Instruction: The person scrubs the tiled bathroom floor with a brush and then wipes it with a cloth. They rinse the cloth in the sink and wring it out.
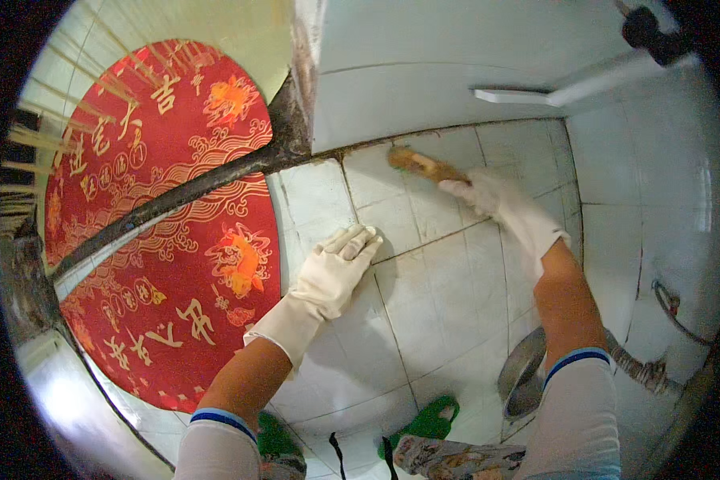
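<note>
My left hand [339, 270], in a cream rubber glove, rests on the white floor tiles [444, 300] with its fingertips by a grout line. I see nothing held in it, though its palm is hidden. My right hand [486, 195], gloved the same way and blurred, grips a brush [417, 163] with a brown, wood-like body. The brush reaches out to the left over the tiles, close to the dark joint at the wall's foot. Whether its bristles touch the floor is not visible.
Red half-round mats [174, 312] with gold writing lie at the left, split by a dark threshold strip [174, 207]. Hanging strands [66, 120] cover the far left. A white pipe [510, 96] runs along the wall. A grey basin [522, 378] and a hose [645, 366] are right, green shoes [432, 420] below.
</note>
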`<state>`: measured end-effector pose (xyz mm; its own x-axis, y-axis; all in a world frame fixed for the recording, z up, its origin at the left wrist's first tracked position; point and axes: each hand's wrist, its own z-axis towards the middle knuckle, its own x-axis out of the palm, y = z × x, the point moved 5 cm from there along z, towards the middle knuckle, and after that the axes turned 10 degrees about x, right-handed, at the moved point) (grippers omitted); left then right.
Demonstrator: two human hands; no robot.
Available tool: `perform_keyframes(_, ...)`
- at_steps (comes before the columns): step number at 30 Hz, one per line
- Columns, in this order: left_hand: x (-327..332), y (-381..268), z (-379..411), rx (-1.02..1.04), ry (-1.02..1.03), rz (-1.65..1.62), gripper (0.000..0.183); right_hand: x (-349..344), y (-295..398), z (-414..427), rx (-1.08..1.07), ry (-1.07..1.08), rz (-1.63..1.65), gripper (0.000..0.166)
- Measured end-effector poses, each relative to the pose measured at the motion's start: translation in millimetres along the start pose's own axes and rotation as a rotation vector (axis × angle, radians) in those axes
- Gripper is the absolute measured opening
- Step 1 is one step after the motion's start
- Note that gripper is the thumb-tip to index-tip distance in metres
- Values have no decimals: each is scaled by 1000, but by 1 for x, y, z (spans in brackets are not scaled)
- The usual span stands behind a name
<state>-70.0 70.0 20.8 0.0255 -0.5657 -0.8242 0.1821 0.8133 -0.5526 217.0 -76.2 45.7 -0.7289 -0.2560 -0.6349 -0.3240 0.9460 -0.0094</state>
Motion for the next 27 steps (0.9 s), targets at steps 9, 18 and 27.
perform_keyframes(9,12,3,-4,-36,-7,1,46,-43,50,14,-234,-25,-212,75)
perform_keyframes(18,11,1,2,-72,-8,0,45,-29,83,7,-41,181,-258,80)
perform_keyframes(27,12,2,-1,-115,62,-25,52,31,60,-2,-161,142,23,75)
